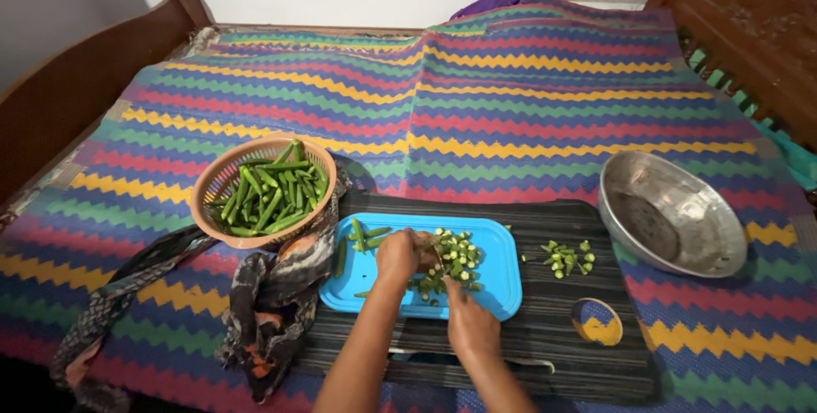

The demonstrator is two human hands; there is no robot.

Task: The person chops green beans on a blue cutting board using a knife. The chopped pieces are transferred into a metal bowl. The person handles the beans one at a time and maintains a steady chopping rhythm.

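Note:
My left hand (397, 253) presses down on green okra pods (368, 235) on a blue cutting board (502, 281). My right hand (471, 325) grips a knife (442, 270) whose blade meets the pods beside the left fingers. A heap of cut okra slices (458, 255) lies on the board just right of the blade. An orange plastic basket (223, 173) full of whole okra pods (269, 193) stands to the left of the board.
A steel bowl (672, 213) sits at the right. A small pile of okra ends (568, 258) lies on the black striped mat (545, 336). A dark patterned cloth (268, 311) lies under the basket. Everything rests on a zigzag mat (528, 98) on a wooden bed.

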